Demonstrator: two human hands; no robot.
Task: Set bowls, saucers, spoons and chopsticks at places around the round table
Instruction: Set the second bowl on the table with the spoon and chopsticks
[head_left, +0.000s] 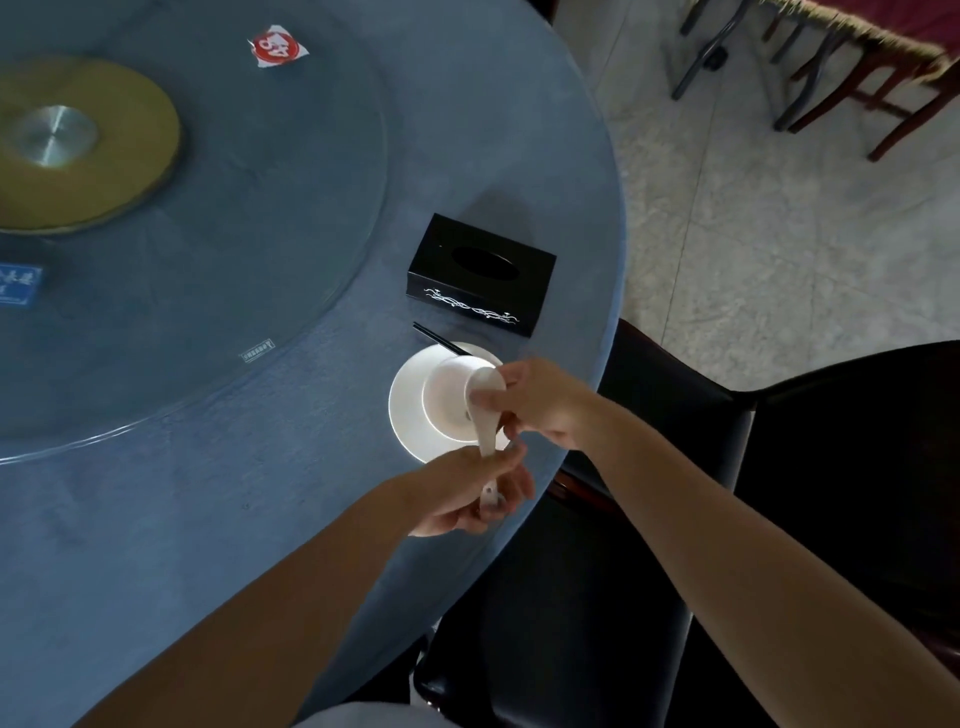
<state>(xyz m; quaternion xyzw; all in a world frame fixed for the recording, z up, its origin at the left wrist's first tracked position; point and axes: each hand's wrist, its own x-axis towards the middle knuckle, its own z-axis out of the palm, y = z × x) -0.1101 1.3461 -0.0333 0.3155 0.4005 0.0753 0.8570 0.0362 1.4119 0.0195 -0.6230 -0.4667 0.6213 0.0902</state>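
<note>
A white spoon (487, 441) hangs lengthwise above the bowl (447, 400) on its saucer (410, 410) near the desk (260, 493) edge, the left hand (457, 493) gripping its near handle and the right hand (545, 405) pinching its far scoop.

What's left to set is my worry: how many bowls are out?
1. The bowl sits on the saucer at the table's edge, near the black tissue box. Much of the table is out of frame, so others may be hidden.

Restaurant dining room, this one: big round table (208, 519) under blue cloth, glass lazy Susan (249, 234) on top, black tissue box (480, 275). Dark padded chairs (857, 467) on speckled tile floor (779, 260), another fringed table (883, 26) beyond.
</note>
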